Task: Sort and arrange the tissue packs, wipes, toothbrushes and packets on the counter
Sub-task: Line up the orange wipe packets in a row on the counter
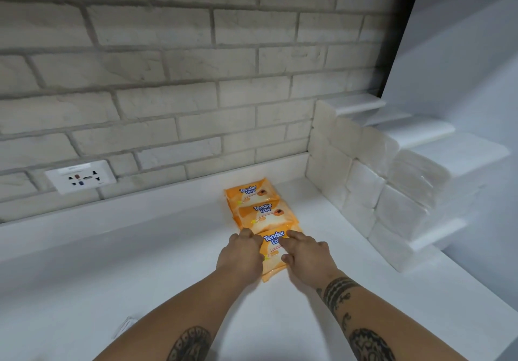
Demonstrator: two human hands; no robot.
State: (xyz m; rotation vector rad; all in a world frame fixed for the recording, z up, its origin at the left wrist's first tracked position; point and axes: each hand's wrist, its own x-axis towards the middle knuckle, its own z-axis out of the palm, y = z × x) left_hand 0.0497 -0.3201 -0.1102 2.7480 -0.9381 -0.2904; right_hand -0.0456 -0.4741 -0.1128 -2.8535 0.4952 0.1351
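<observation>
Wipes step: near pack [273, 238] lies on the surface [140, 248], ending the wipes row [263, 210], left hand [241, 254] curled on its left edge, right hand [307, 254] straight-fingered on top; next, probably nudge it square.

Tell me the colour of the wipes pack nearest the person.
The nearest wipes pack is orange and white with blue lettering, head view.

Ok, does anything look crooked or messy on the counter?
Nothing is spilled or torn. The three orange wipes packs lie in a slanted row, each overlapping the next instead of lying flat. The left hand and right hand are on the nearest pack.
</observation>
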